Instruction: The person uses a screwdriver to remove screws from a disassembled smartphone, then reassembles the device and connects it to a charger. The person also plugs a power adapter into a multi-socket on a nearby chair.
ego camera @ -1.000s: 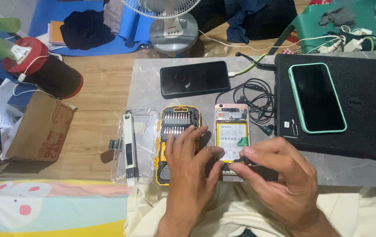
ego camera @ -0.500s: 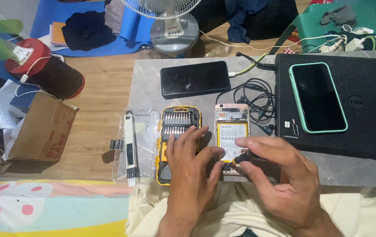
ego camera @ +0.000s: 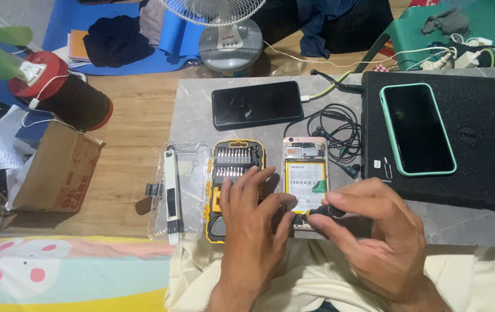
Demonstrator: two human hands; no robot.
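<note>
Opened-up phone (ego camera: 305, 173) with its back off sits near the front edge of the bench (ego camera: 195, 110), battery showing, right next to the yellow bit set case (ego camera: 237, 173). Left hand (ego camera: 253, 225) lies flat with fingers spread over the case and the phone's lower left corner, not gripping anything. Right hand (ego camera: 374, 231) has a pinch grip on a small black screwdriver (ego camera: 319, 211), tip down at the phone's bottom end. A black phone (ego camera: 257, 104) lies further back.

head view | looks steeply down | close over table (ego camera: 201, 110)
</note>
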